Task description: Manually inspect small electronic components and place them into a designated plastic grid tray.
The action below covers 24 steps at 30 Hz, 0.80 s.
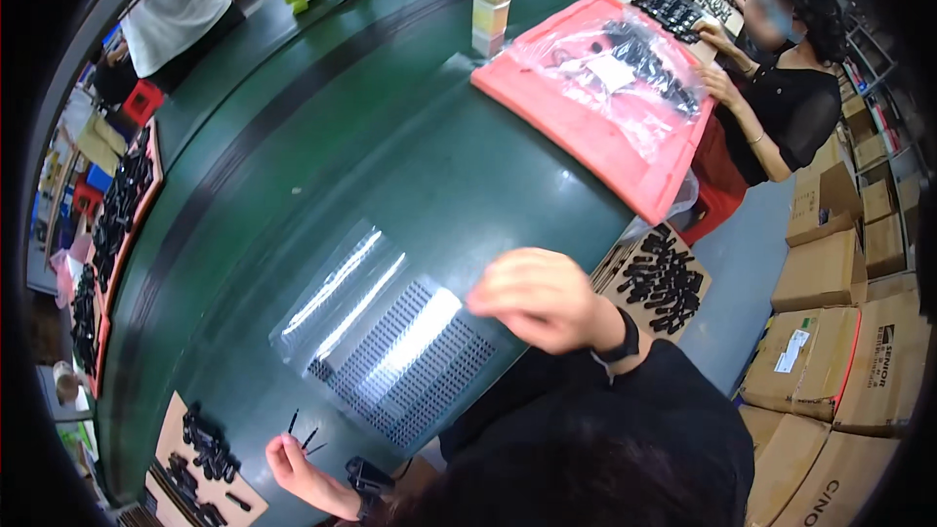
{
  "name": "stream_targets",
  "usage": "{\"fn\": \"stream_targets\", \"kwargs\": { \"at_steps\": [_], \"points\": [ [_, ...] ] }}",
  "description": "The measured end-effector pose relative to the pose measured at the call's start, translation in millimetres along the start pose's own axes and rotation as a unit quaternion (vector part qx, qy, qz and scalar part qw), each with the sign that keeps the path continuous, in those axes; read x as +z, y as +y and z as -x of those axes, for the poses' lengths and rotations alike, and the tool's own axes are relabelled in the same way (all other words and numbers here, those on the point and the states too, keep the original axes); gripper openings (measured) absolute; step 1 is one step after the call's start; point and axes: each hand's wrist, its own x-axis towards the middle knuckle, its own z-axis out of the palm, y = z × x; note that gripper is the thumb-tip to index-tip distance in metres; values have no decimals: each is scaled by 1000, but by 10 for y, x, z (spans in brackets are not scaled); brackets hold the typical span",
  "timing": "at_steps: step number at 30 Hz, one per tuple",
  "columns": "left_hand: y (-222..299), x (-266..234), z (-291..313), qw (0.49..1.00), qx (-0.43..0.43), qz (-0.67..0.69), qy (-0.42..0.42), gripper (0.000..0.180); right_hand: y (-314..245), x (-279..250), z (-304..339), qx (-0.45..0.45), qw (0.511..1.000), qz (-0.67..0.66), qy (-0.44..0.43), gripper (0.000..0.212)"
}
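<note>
head view: my left hand is pinching a thin black stick between thumb and fingertips; more thin dark pieces are showing just beside, held or lying, i can't tell. my right hand is hovering by the right edge of a dotted sheet, fingers curling in; they're blurring, so i can't tell if they're pinching anything. the sheet is lying before me on the green table, clear film spreading at its upper left. glare is whitening a strip of dots, so i could be misjudging a row. a slackening pinch could be losing the stick among the black parts lying on my left. farther off, a co-worker is leaning by a pink tray, where bagged parts are resting.
</note>
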Motion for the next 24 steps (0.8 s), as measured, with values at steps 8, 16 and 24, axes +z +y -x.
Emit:
{"fn": "stream_targets", "kwargs": {
  "at_steps": [8, 16, 24],
  "points": [
    [-68, 176, 85, 1000, -11, -11, 2, 14, -995, -691, -542, -452, 584, 305, 601, 32],
    [30, 280, 203, 1000, 8, -21, 15, 15, -1212, -609, -651, -567, 750, -4, 341, 34],
    [71, 309, 262, 999, 11, -38, 15, 15, -1153, -364, -191, -98, 401, 744, 526, 36]
  ]
}}
